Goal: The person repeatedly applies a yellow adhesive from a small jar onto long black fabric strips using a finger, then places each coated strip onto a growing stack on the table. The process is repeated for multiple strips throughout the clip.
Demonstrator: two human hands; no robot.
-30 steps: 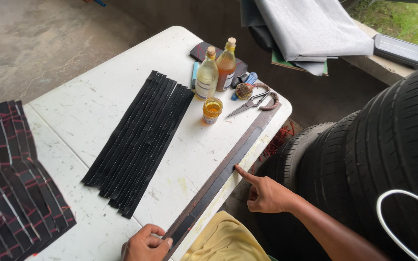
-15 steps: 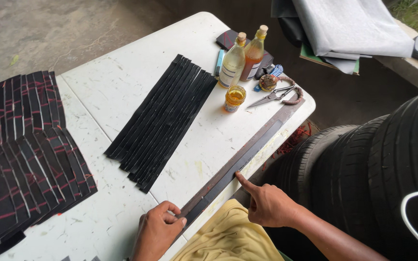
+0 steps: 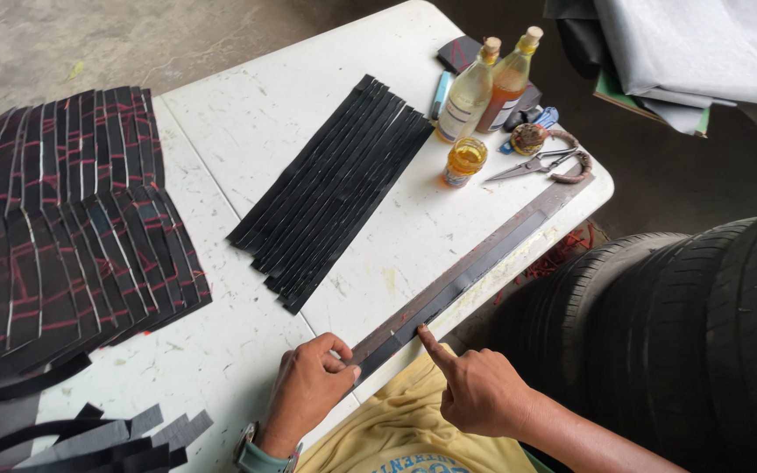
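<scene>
1. Since a moment ago, my left hand has slid further up onto the near end of the long dark strip, and my right hand has come in closer to it.
2. My left hand is curled, its fingertips and thumb pinching and pressing the strip's end down on the white counter.
3. My right hand is mostly closed with only the index finger out; its tip touches the strip's edge just right of my left hand. It holds nothing.
4. The strip runs away from both hands along the counter's right edge, towards the far corner.
5. At that far end lie scissors, two corked bottles and a small jar of amber liquid.
6. Beyond my left hand, mid-counter, lies a fan of black strips.
7. Further left of my left hand sits a pile of black pieces with red lines.
8. Right of my right hand, stacked tyres stand beside the counter.
</scene>
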